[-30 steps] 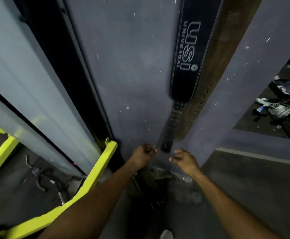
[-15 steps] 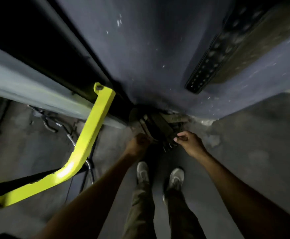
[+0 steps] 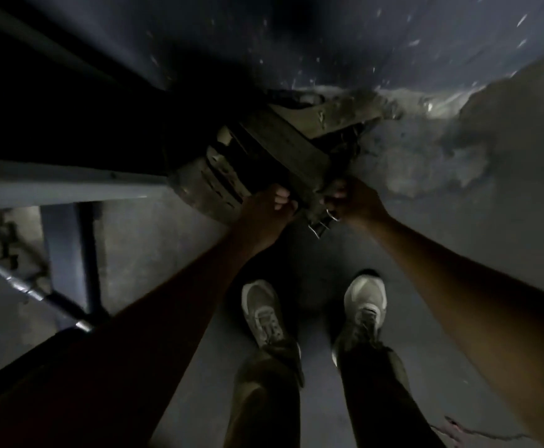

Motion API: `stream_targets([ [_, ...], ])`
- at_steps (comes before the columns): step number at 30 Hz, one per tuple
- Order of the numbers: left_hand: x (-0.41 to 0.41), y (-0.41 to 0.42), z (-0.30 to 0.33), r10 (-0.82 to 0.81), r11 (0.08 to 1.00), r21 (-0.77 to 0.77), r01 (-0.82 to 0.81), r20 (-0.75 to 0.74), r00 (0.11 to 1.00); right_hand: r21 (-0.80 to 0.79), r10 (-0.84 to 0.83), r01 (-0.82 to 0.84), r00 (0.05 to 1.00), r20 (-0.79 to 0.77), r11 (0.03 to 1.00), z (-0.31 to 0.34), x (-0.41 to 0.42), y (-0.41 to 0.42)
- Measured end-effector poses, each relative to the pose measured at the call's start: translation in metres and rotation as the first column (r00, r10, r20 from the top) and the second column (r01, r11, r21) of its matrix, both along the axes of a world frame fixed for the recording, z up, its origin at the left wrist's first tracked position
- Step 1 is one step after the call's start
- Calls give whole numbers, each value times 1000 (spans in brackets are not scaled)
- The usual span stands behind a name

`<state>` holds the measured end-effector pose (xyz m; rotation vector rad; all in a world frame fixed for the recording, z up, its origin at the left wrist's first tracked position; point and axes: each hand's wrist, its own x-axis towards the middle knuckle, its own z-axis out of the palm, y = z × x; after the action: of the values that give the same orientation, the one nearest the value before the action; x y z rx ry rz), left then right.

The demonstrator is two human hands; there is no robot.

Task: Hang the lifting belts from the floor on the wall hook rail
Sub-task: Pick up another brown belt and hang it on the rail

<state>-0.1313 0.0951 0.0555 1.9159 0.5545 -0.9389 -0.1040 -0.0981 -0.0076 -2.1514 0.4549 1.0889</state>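
Clearly the pickup step is in hand: the person is bending over a heap of worn, olive-drab webbing lifting belts (image 3: 264,156) that is lying on the grey concrete floor (image 3: 458,253), pushed up against the foot of the dark blue speckled wall (image 3: 329,37). Both hands are working at the near edge of that heap. The left hand (image 3: 264,205) is curling shut around the dark edge of the topmost belt, fingers (image 3: 282,200) tucked under it. The right hand (image 3: 351,202) is closing on the same belt's end, just beside a small silver metal buckle (image 3: 322,223) that is dangling below the knuckles (whether it is pinching the strap or the buckle frame is hard to tell in this dim light). The person's pale grey sneakers (image 3: 264,312) are standing just short of the pile.

No hook rail is showing in this view, so the hanging is not yet under way. Judging from the grip, the next move is calling for lifting one belt free of the tangle without dragging its neighbours along, then straightening up and raising it to the rail, presumably somewhere above on this wall. Finding a loop or the buckle to slip over a hook will probably be the fiddly part.
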Motion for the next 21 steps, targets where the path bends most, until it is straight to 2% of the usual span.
stream_targets([
  [4, 11, -2, -60, -163, 984, 83, 155, 92, 982, -40, 28, -26, 998, 53, 999, -70, 28, 11],
  [6, 13, -1, -81, -224, 970, 125, 207, 136, 965, -98, 141, -131, 984, 107, 987, -92, 38, 17],
  [10, 11, -5, -101, -226, 969, 142, 203, 169, 959, -225, 340, -298, 924, 177, 928, -112, 44, 19],
  [13, 6, -7, -95, -198, 976, 122, 180, 153, 968, -311, 447, -383, 880, 164, 870, -98, 44, 15],
  [17, 14, -2, -56, -189, 976, 139, 166, 180, 965, -399, 580, -478, 793, 186, 782, -39, 43, 5],
  [19, 25, 0, -26, -178, 980, 129, 153, 212, 961, -459, 633, -474, 713, 300, 751, -2, 45, -1],
  [21, 42, 2, 10, -206, 975, 136, 176, 257, 944, -482, 604, -382, 631, 487, 788, 38, 48, -7],
])
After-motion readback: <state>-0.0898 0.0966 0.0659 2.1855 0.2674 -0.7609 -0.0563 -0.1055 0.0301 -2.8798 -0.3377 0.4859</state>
